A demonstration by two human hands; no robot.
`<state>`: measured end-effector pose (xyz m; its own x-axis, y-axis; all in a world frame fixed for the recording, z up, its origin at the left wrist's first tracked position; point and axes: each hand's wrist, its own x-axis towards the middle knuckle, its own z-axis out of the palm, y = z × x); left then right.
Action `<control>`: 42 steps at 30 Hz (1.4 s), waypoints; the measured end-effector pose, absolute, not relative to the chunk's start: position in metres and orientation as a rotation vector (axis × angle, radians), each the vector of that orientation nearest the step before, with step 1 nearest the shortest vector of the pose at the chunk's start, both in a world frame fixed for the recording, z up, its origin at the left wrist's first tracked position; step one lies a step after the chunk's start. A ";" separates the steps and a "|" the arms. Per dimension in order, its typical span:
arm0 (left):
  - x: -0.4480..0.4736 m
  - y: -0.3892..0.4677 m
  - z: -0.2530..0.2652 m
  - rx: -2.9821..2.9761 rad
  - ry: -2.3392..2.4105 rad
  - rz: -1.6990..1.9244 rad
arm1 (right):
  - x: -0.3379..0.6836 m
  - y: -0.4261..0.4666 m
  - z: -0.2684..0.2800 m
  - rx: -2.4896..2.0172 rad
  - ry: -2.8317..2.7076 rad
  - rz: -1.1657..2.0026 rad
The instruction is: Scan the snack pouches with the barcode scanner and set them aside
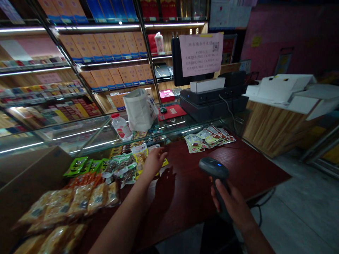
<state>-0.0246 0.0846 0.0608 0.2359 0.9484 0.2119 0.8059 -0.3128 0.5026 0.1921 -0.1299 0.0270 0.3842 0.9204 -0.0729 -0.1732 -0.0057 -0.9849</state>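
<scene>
While clear packets (82, 197) of bread-like pieces lie at the left end of the tabletop (190, 190), a red-capped bottle (121, 127) and a white bag (140, 112) of hidden contents stand beyond its far edge. Above it, the left hand (156, 157) extends open, fingers loosely bent, at yellow packets (140, 155), contact uncertain; the right hand (231, 199) grips a barcode scanner (215, 170) over the near side.

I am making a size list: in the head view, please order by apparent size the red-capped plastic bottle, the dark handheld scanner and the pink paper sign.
Pink paper sign
Dark handheld scanner, nearer the camera
Red-capped plastic bottle
</scene>
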 end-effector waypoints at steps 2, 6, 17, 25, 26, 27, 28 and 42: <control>0.014 0.092 0.047 2.213 1.473 0.647 | 0.197 -0.131 0.028 -1.284 -0.742 0.978; 0.082 0.114 0.027 2.088 1.427 0.600 | 0.207 -0.139 0.028 -1.323 -0.714 0.926; 0.156 0.164 0.026 1.389 1.474 0.332 | 0.224 -0.149 0.013 -1.402 -0.668 0.900; 0.107 0.129 0.017 1.042 1.180 0.382 | 0.222 -0.144 0.017 -1.385 -0.695 0.923; 0.098 0.123 0.016 1.017 1.151 0.405 | 0.220 -0.143 0.017 -1.382 -0.699 0.923; 0.090 0.117 0.014 0.998 1.127 0.429 | 0.219 -0.142 0.017 -1.375 -0.695 0.924; 0.081 0.110 0.013 0.983 1.110 0.449 | 0.218 -0.140 0.017 -1.368 -0.683 0.925; 0.003 0.060 0.009 0.978 1.138 0.407 | 0.201 -0.133 0.025 -1.323 -0.697 0.942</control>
